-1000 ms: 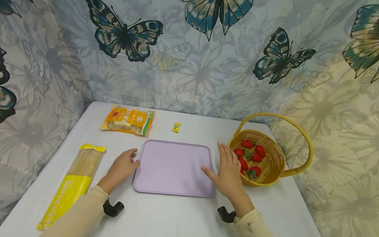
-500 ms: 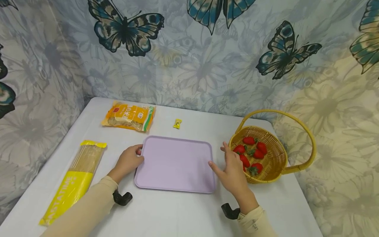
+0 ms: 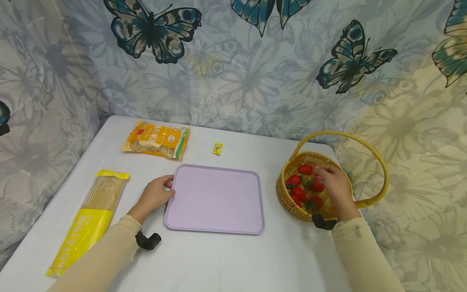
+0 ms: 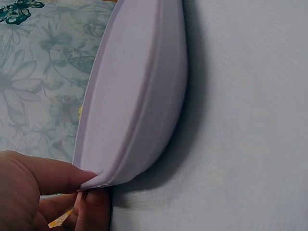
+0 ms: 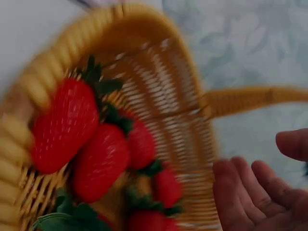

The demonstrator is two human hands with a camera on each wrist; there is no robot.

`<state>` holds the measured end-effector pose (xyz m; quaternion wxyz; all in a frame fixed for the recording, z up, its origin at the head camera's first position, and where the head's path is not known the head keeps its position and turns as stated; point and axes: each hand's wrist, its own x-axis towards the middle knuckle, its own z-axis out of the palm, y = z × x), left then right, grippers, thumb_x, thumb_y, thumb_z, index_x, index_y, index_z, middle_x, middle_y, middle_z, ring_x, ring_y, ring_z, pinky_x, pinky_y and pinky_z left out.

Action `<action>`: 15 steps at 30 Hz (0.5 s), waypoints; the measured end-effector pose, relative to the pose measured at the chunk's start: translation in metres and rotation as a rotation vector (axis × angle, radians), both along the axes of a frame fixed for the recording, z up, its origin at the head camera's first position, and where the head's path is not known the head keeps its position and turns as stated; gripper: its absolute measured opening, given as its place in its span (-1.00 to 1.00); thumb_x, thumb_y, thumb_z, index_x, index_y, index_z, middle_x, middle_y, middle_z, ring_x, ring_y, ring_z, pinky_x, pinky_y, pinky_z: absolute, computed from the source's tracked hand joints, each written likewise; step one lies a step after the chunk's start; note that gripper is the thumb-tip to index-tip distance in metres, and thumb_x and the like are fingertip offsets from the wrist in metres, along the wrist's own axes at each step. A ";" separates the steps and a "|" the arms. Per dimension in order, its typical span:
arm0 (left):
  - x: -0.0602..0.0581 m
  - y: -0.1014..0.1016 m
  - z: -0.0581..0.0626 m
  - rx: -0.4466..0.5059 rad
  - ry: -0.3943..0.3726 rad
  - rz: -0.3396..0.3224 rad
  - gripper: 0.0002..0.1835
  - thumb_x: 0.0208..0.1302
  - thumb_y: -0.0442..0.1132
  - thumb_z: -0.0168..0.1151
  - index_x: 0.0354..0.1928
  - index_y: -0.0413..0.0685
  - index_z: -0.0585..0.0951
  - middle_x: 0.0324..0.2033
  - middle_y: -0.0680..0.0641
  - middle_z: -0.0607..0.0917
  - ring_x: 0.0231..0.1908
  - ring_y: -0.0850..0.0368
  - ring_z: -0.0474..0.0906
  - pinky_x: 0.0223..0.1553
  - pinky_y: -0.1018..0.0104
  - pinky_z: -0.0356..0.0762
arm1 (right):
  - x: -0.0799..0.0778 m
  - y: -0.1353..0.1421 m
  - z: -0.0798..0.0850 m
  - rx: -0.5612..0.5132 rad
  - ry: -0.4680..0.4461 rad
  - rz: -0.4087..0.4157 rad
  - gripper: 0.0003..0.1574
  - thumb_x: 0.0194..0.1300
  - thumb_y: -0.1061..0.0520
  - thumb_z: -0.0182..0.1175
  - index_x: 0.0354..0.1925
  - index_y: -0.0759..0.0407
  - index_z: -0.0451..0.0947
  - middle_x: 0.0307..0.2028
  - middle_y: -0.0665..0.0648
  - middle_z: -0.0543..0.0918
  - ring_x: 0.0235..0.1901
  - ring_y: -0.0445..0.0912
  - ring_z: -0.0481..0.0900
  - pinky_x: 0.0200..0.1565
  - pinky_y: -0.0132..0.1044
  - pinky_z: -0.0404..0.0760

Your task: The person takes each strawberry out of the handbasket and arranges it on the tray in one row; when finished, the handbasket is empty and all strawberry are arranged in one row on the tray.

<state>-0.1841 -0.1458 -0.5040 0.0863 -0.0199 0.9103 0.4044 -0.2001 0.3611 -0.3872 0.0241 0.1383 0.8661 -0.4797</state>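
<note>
My left hand (image 3: 155,195) pinches the left rim of a flat lilac tray (image 3: 215,198), thumb on top and fingers beneath, as the left wrist view shows. My right hand (image 3: 333,184) is over the yellow wicker basket (image 3: 292,205), above the strawberries (image 3: 299,194) inside. In the right wrist view its fingers (image 5: 262,185) are loosely bent, with a gap to the thumb and nothing between them. Several red strawberries (image 5: 66,127) with green leaves lie in the basket. The basket's handle (image 3: 375,156) arches up on the far right side.
A yellow pack of noodles (image 3: 89,223) lies at the left of the white table (image 3: 219,261). At the back left is an orange food bag (image 3: 157,140). A small yellow wrapped candy (image 3: 217,149) lies behind the tray. Butterfly-print cloth (image 3: 251,77) hangs behind the table.
My right hand has moved right from beside the tray to over the basket. My left hand has closed on the tray's left rim.
</note>
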 end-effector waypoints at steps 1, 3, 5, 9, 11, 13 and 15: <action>0.000 0.000 0.001 -0.007 0.001 -0.006 -0.38 0.17 -0.33 0.22 0.32 -0.33 0.39 -0.20 -0.14 0.57 -0.29 0.01 0.48 -0.29 0.21 0.44 | -0.009 0.008 -0.003 -0.107 -0.041 -0.007 -0.17 0.45 -0.18 0.02 0.38 0.41 0.23 -0.01 0.12 0.61 -0.09 -0.13 0.63 0.01 -0.28 0.54; 0.000 0.002 0.002 -0.020 -0.001 -0.016 -0.37 0.20 -0.34 0.22 0.33 -0.34 0.38 -0.19 -0.15 0.57 -0.26 -0.03 0.48 -0.23 0.16 0.44 | -0.024 0.021 -0.010 -0.332 -0.140 -0.042 -0.26 0.49 0.00 0.02 0.39 0.46 0.15 -0.09 0.08 0.65 -0.15 -0.18 0.66 0.05 -0.28 0.53; 0.000 0.003 0.003 -0.039 -0.004 -0.021 -0.38 0.21 -0.34 0.22 0.33 -0.35 0.37 -0.18 -0.16 0.56 -0.22 -0.05 0.46 -0.17 0.12 0.41 | -0.036 0.031 -0.016 -0.489 -0.240 -0.101 -0.42 0.49 0.13 -0.01 0.32 0.46 0.23 -0.24 0.09 0.69 -0.25 -0.15 0.69 0.00 -0.27 0.57; 0.001 0.005 0.005 -0.049 -0.015 -0.010 -0.37 0.21 -0.34 0.23 0.34 -0.33 0.36 -0.17 -0.17 0.56 -0.21 -0.06 0.46 -0.16 0.10 0.42 | -0.054 0.041 -0.023 -0.639 -0.413 -0.207 -0.71 0.49 0.19 -0.08 0.08 0.33 0.29 -0.40 0.17 0.66 -0.38 -0.07 0.70 -0.17 -0.32 0.63; 0.001 0.005 0.007 -0.048 -0.020 -0.005 -0.37 0.21 -0.34 0.23 0.34 -0.33 0.36 -0.16 -0.17 0.56 -0.22 -0.05 0.46 -0.18 0.10 0.43 | -0.061 0.042 -0.024 -0.628 -0.467 -0.201 -0.64 0.51 0.18 -0.14 0.17 0.33 0.19 -0.36 0.20 0.61 -0.41 -0.07 0.68 -0.19 -0.33 0.62; 0.002 0.005 0.007 -0.049 -0.023 -0.001 -0.37 0.21 -0.34 0.23 0.34 -0.32 0.36 -0.16 -0.17 0.56 -0.22 -0.04 0.46 -0.20 0.11 0.44 | -0.067 0.041 -0.025 -0.614 -0.496 -0.223 -0.51 0.50 0.16 -0.13 0.29 0.31 0.09 -0.31 0.19 0.56 -0.40 -0.07 0.67 -0.17 -0.33 0.62; 0.003 0.006 0.007 -0.048 -0.028 0.002 -0.37 0.22 -0.33 0.23 0.35 -0.31 0.36 -0.16 -0.16 0.56 -0.22 -0.04 0.46 -0.19 0.12 0.43 | -0.072 0.038 -0.026 -0.590 -0.501 -0.257 -0.37 0.48 0.16 -0.08 0.41 0.24 0.00 -0.24 0.18 0.55 -0.39 -0.08 0.66 -0.15 -0.33 0.61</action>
